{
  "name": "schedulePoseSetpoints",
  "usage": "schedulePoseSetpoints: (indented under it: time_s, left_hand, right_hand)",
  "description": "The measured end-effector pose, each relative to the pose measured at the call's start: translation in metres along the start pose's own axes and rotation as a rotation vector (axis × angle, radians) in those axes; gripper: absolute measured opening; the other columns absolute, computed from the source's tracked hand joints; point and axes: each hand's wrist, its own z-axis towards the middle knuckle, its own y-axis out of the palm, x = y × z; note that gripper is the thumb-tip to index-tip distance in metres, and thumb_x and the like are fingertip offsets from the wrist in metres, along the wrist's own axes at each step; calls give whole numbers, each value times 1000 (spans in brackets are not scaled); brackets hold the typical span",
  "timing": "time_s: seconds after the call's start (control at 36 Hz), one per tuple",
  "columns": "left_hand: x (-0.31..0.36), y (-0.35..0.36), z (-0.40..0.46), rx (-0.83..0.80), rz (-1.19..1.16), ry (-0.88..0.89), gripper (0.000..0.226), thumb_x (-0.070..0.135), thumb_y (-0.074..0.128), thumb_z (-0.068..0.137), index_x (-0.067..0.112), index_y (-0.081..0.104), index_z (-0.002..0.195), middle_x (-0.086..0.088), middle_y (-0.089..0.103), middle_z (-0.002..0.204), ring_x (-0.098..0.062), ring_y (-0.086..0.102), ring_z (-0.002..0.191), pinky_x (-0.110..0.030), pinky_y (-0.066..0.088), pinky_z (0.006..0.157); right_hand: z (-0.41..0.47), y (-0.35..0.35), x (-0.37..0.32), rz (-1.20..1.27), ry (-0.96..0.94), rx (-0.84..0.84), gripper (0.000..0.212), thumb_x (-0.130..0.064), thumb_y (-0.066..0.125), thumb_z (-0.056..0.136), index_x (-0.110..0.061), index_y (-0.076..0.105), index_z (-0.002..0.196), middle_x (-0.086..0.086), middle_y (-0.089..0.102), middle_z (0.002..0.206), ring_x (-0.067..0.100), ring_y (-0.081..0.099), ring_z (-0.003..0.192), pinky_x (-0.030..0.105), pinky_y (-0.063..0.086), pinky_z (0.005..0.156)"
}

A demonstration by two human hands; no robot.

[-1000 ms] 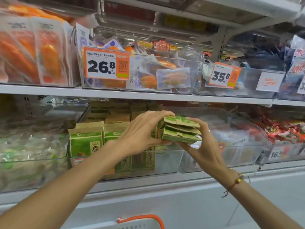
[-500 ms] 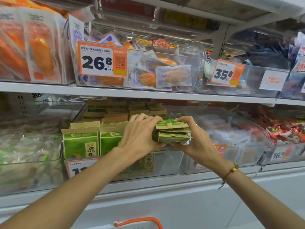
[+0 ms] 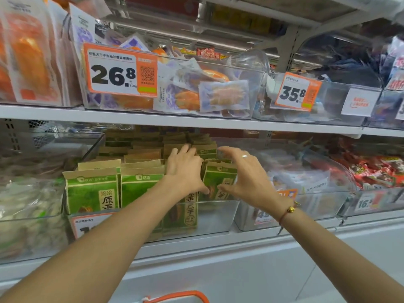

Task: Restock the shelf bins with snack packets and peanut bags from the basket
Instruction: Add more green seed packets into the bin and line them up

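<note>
Shop shelves [image 3: 175, 120] are filling the whole view, clear bins lined up on two levels. Both hands are reaching into the middle bin [image 3: 218, 217] on the lower shelf, where green and brown packets [image 3: 94, 193] are standing upright in rows. Left hand [image 3: 185, 171] is lying flat against the packets, fingers stretched out. Right hand [image 3: 249, 176] is spreading open just right of it, thumb touching the front of one packet [image 3: 218, 178] standing at the near right. An orange basket handle [image 3: 177, 295] is peeking in at the bottom edge.
</note>
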Motion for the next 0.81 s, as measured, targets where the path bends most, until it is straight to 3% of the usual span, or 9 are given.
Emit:
schedulePoseSetpoints:
  time_s: [0.17,0.31,0.44,0.64,0.81]
  left_hand:
    - [-4,-1,-11,120,-64,-5,104,70,68,63,23,26,145,-1,34,147,-22,28,135,-40,25,109]
    - [-20,-7,-33,226,33,47,87,74,54,74,22,35,141,3,41,143,-18,35,132,-38,22,112]
    - [-31,-7,-44,93,28,74,91,73,56,73,20,31,143,2,41,144,-19,38,130,-37,28,111]
    - [-35,-10,-43,45,-15,79,96,72,62,69,21,30,144,3,42,142,-19,42,125,-37,34,103]
    - [-36,-15,-42,18,-22,84,94,68,65,71,19,31,144,1,44,141,-21,45,124,-37,36,101]
  right_hand:
    - [13,8,-8,-271,-24,-173,68,-36,71,77,-18,39,134,1,54,125,21,48,118,34,23,108]
    - [33,13,-10,-311,-23,-228,59,-34,68,78,-14,41,127,5,54,120,25,49,115,37,29,101]
    - [50,19,-10,-294,65,-304,80,-36,72,78,-17,29,142,8,49,133,28,45,123,39,29,104]
    - [36,26,-9,-325,41,-357,94,-28,73,77,-16,13,149,9,35,145,28,31,135,46,20,116]
    - [40,16,-13,-306,56,-361,81,-26,65,83,-15,17,148,10,40,142,29,36,131,46,25,111]
